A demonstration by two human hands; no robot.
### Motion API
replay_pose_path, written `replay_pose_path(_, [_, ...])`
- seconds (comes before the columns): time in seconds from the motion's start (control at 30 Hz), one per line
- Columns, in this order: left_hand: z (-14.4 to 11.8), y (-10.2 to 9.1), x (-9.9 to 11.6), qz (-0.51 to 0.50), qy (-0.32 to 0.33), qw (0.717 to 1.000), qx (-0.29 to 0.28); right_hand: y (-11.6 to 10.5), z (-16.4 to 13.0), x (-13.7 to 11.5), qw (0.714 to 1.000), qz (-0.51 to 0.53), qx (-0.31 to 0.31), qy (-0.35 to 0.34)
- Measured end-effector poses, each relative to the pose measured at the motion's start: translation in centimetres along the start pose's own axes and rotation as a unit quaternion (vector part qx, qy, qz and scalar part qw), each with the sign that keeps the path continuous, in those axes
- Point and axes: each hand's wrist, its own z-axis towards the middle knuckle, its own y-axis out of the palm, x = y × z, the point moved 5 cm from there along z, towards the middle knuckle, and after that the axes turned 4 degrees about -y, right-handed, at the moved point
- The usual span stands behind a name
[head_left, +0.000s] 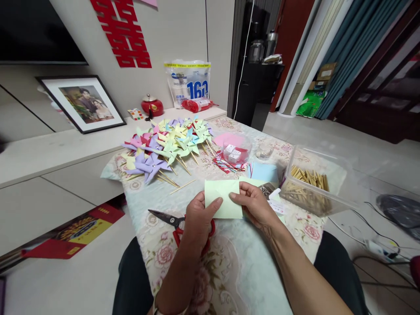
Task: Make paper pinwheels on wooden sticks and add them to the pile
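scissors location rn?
Head view, lower left of centre: the red-handled scissors lie on the floral tablecloth, blades pointing left, handles partly hidden under the left hand holding the pale green paper.

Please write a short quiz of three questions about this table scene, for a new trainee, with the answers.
1. True or false: both hands hold the pale green paper square.
2. Where do the red-handled scissors lie? A) inside the clear plastic box B) on the tablecloth, partly under the left hand C) on top of the pinwheels
3. Fill in: the clear plastic box at the right holds wooden ____.

Key
1. True: the left hand and the right hand both pinch it.
2. B
3. sticks; the finished paper pinwheels lie apart, farther back.
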Motion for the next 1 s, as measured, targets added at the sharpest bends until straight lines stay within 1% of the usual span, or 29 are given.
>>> replay_pose_path(0.1, [-0.5, 0.2, 0.0, -0.022, -0.010, 0.999, 0.021, -0.6, -0.6, 0.4, 1.000, -0.007, 0.021, -0.021])
replay_pose_path(0.23, [-1.7, 1.2, -0.2, -0.101, -0.008, 0.995, 0.020, -0.9, -0.8, 0.4, 0.995, 0.002, 0.077, -0.065])
replay_pose_path(0.33, [-2.5, 1.6, -0.8, -0.147, -0.013, 0.988, 0.051, -0.9, -0.8, 0.3, 0.990, 0.006, 0.111, -0.088])
replay_pose_path(0.4, [-2.6, 1.9, -1.3, -0.147, -0.022, 0.987, 0.063, -0.8, -0.8, 0.3, 0.989, 0.002, 0.110, -0.094])
replay_pose_path(0.47, [-2.5, 2.4, -1.4, -0.125, -0.018, 0.991, 0.050, -0.6, -0.9, 0.3, 0.991, -0.007, 0.097, -0.097])
replay_pose_path(0.53, [-2.3, 2.8, -1.2, -0.105, -0.002, 0.994, 0.041, -0.4, -1.0, 0.4, 0.992, -0.019, 0.078, -0.101])
replay_pose_path(0.67, [-1.7, 3.3, -0.6, -0.105, 0.009, 0.993, 0.046, -0.1, -1.0, 0.4, 0.993, -0.033, 0.048, -0.103])
replay_pose_path(0.73, [-1.5, 3.4, -0.3, -0.110, 0.007, 0.993, 0.050, -0.3, -0.9, 0.2, 0.991, -0.049, 0.050, -0.115])
replay_pose_path(0.77, [-1.3, 3.3, -0.2, -0.109, 0.008, 0.992, 0.056, -0.6, -1.0, 0.0, 0.988, -0.065, 0.063, -0.129])
replay_pose_path(0.83, [-1.0, 2.9, -0.1, -0.098, 0.010, 0.992, 0.078, -1.2, -1.2, -0.7, 0.971, -0.119, 0.108, -0.176])
replay_pose_path(0.87, [-0.8, 2.6, -0.1, -0.088, 0.011, 0.992, 0.092, -1.5, -1.4, -1.2, 0.955, -0.159, 0.131, -0.213])
replay_pose_path(0.9, [-0.7, 2.3, 0.0, -0.076, 0.011, 0.992, 0.103, -1.7, -1.7, -1.8, 0.932, -0.206, 0.149, -0.257])
replay_pose_path(0.93, [-0.6, 2.1, 0.0, -0.063, 0.013, 0.992, 0.109, -1.6, -2.1, -2.3, 0.904, -0.259, 0.153, -0.302])
replay_pose_path(1.0, [-0.5, 1.5, 0.1, -0.044, 0.020, 0.992, 0.113, -0.9, -2.7, -3.1, 0.841, -0.367, 0.124, -0.378])
